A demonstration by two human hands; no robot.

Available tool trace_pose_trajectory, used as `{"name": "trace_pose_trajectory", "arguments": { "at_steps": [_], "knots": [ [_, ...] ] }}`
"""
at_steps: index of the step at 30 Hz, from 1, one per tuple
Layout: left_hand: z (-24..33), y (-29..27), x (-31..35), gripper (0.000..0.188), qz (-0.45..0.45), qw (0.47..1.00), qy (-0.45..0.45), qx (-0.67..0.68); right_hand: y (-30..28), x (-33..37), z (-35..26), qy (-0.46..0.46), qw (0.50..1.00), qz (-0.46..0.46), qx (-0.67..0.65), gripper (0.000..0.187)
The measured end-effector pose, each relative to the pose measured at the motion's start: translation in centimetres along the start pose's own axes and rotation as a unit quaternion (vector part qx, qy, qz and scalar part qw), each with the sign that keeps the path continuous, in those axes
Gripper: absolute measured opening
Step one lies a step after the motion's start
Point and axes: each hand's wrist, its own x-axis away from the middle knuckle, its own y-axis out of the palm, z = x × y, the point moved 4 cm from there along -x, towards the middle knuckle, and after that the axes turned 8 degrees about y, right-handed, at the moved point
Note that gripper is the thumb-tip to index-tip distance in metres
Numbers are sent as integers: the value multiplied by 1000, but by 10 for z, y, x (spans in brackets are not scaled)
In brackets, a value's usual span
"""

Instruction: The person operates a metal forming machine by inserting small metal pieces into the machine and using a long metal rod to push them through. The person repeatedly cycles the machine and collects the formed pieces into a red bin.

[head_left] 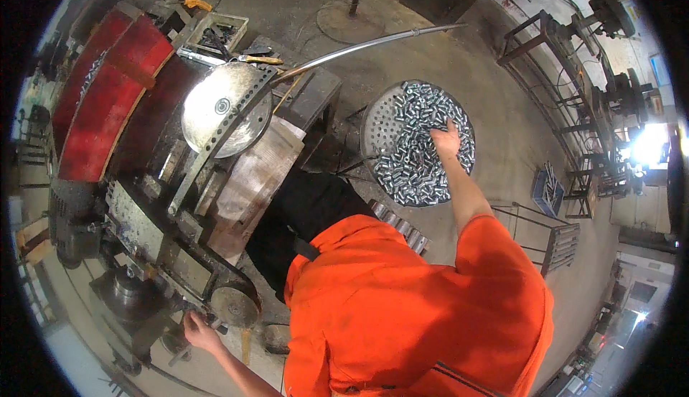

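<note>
Bare right hand (pixel 446 141): reaches onto the heap right of centre, partly open, forefinger extended; cannot tell whether gripping a piece.
Short shiny silver metal cylinders (pixel 420 178): lie heaped on the round grey perforated metal tray (pixel 380 130), probably set there for easy right-hand reach.
Bare left hand (pixel 201 331): sits at lower left, just beside a round-ended dark metal machine part (pixel 235 306), fingers curled; cannot tell closure or hold.
Tray edges: show holes at left, cylinders up to right rim.
Moving room: extends over grey concrete floor (pixel 513 160) at right; seems limited above by the long curved silver bar (pixel 344 51).
</note>
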Motion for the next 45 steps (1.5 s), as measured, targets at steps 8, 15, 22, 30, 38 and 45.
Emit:
{"name": "trace_pose_trajectory", "arguments": {
  "at_steps": [8,15,22,30,38,45],
  "knots": [
    [-11,-1,-3,33,4,999,34,-32,15,31,-38,-45,997,-37,49,73],
    [1,0,-1,32,20,999,11,-31,27,67,-82,-55,988,-95,108,70],
    [-3,0,0,32,11,999,22,-23,25,72,-100,-85,956,-188,210,55],
    [7,0,4,31,11,1000,-2,0,0,35,-135,-316,879,-151,325,36],
    [23,-1,4,28,17,1000,11,-6,43,14,-169,-366,841,-219,332,34],
    [19,1,3,29,14,999,-7,29,65,-7,-159,-430,776,-218,407,32]
  ]
}}
